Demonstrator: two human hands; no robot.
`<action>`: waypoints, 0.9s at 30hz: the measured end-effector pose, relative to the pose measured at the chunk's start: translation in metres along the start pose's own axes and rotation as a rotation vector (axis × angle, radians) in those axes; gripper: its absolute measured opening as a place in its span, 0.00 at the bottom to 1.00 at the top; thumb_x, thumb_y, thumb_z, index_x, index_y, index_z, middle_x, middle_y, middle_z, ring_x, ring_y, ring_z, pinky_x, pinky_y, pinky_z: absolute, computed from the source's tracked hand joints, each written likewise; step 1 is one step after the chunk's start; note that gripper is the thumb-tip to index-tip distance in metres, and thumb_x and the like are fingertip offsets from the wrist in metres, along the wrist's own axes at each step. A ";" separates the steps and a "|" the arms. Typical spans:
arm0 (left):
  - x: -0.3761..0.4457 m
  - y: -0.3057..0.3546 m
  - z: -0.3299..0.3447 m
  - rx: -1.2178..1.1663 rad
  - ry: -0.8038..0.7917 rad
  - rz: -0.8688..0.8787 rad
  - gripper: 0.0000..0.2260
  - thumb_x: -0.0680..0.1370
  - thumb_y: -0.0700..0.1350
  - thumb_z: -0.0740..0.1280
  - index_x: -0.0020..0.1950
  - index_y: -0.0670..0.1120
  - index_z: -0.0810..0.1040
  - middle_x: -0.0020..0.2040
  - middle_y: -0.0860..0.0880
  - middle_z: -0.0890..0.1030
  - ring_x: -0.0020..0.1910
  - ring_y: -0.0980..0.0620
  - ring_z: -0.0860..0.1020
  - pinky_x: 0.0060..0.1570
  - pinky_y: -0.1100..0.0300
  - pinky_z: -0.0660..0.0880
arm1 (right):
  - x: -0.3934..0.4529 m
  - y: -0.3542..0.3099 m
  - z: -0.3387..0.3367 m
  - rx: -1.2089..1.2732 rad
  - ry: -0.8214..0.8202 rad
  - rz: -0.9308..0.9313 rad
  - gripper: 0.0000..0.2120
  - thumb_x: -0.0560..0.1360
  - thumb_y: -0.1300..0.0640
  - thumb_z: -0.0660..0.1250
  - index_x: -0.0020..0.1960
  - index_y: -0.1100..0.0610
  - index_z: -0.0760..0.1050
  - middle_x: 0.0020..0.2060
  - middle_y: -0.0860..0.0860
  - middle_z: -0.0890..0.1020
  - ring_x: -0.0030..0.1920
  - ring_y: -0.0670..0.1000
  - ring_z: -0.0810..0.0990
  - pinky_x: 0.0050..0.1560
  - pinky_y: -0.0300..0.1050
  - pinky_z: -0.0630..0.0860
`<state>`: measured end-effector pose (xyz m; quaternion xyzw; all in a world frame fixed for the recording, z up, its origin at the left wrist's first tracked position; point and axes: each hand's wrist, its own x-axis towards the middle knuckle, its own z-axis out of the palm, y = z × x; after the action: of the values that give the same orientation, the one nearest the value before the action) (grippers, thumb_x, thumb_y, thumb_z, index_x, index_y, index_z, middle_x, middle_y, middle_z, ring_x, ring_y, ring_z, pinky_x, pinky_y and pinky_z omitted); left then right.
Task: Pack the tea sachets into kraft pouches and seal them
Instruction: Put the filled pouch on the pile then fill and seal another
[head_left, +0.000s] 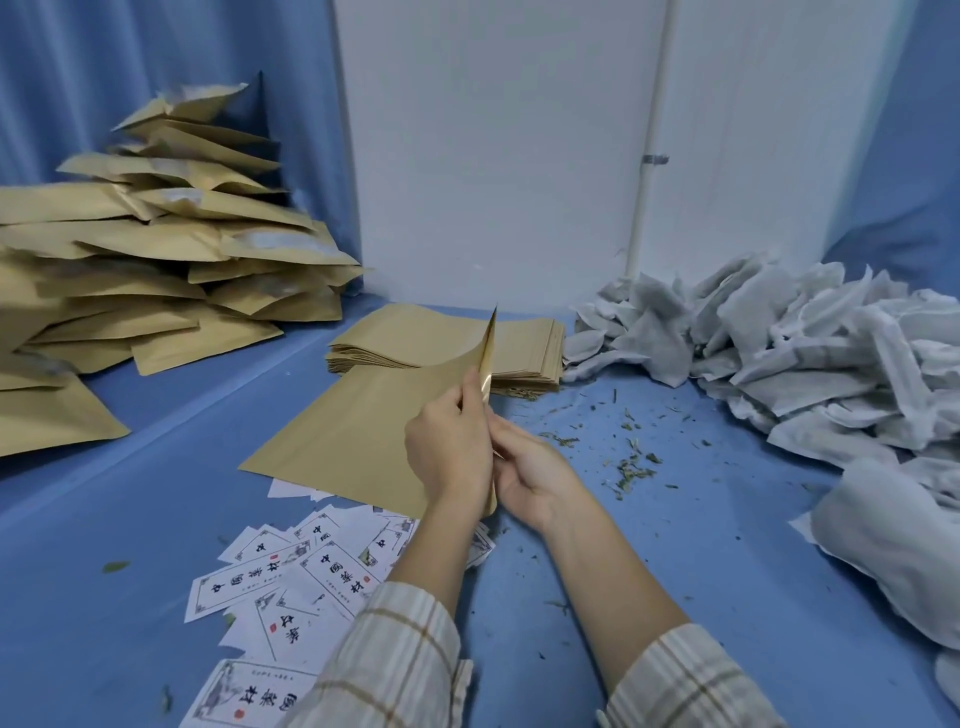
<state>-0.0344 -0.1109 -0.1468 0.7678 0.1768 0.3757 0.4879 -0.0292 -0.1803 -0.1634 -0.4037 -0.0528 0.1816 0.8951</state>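
Fingers of the left hand (451, 447) pinch one side of a kraft pouch (358, 431) at its open mouth, thumb on the near face, while the right hand (530, 475) grips the opposite side, its fingers curled at the edge, so the mouth stands parted with a thin shiny lining showing between them. Both forearms reach in from the lower edge in plaid sleeves (395, 660), rolled back from the wrists. The pouch is flat, matte brown paper, its far end resting on the blue table (675, 545) and its near end lifted.

Just behind it lies a neat stack of empty pouches (524, 353). To the right, a loose heap of tea sachets (810, 358), pale grey and crumpled like soft fabric, runs along the table to the wall. Green leaf crumbs (631, 460) are scattered between heap and hands. White printed labels (291, 577) with black characters lie fanned beneath the left forearm. At far left rises a tall, untidy pile of filled pouches (156, 249), puffed and overlapping, against a blue curtain (130, 62).
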 end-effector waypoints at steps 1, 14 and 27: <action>0.000 0.001 -0.001 0.039 -0.006 0.023 0.22 0.79 0.54 0.60 0.29 0.45 0.72 0.29 0.44 0.77 0.34 0.42 0.75 0.32 0.54 0.65 | -0.001 -0.001 0.002 -0.102 0.028 -0.062 0.08 0.77 0.61 0.63 0.47 0.59 0.81 0.40 0.52 0.85 0.41 0.47 0.83 0.42 0.37 0.79; -0.002 -0.002 -0.007 0.306 0.020 0.512 0.13 0.61 0.34 0.67 0.18 0.39 0.68 0.13 0.42 0.64 0.10 0.48 0.63 0.16 0.70 0.58 | -0.008 0.003 0.014 -1.093 0.525 -0.396 0.07 0.79 0.58 0.57 0.44 0.58 0.68 0.37 0.47 0.73 0.43 0.48 0.72 0.42 0.39 0.66; -0.004 -0.002 -0.008 0.421 -0.159 0.516 0.12 0.78 0.37 0.60 0.37 0.36 0.78 0.31 0.36 0.78 0.30 0.38 0.77 0.29 0.56 0.65 | -0.008 -0.003 0.005 -1.031 0.473 -0.318 0.15 0.77 0.49 0.59 0.34 0.51 0.71 0.28 0.45 0.73 0.32 0.44 0.71 0.28 0.33 0.64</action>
<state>-0.0424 -0.1077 -0.1486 0.8980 0.0116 0.3809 0.2198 -0.0367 -0.1812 -0.1571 -0.8034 0.0068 -0.0989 0.5872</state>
